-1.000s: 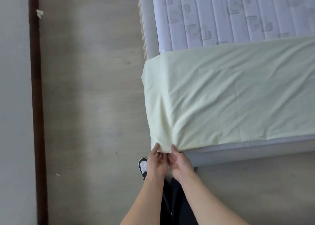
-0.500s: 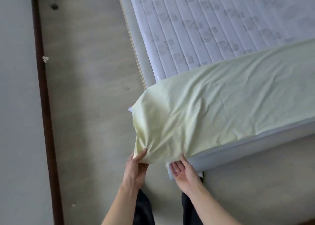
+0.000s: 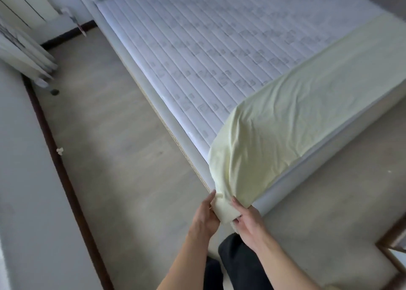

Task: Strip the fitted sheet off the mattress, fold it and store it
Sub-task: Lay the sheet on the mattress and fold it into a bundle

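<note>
The pale yellow fitted sheet (image 3: 296,122) lies in a band across the near end of the mattress (image 3: 208,48), running from the corner at 6 o'clock toward 2 o'clock, with the quilted top bare beyond it toward 12; the sheet's corner hangs off the mattress corner, bunched between both hands; the left hand (image 3: 206,215) grips the bunch from the 9 o'clock side, thumb up along the cloth; the right hand (image 3: 247,218) grips it from the 3 o'clock side, fingers curled under the fold; the pale bed frame (image 3: 167,116) edges the mattress; wooden floor (image 3: 114,136) spreads toward 9 o'clock, bounded by a dark skirting board (image 3: 55,149); a small white scrap (image 3: 59,150) lies beside that board; folded pale panels (image 3: 24,54) lean at 10 o'clock; half a second ago the hands were apart on the hem with the right palm open; now they have closed together on the corner, and the view has tipped up to show more of the mattress.
</note>
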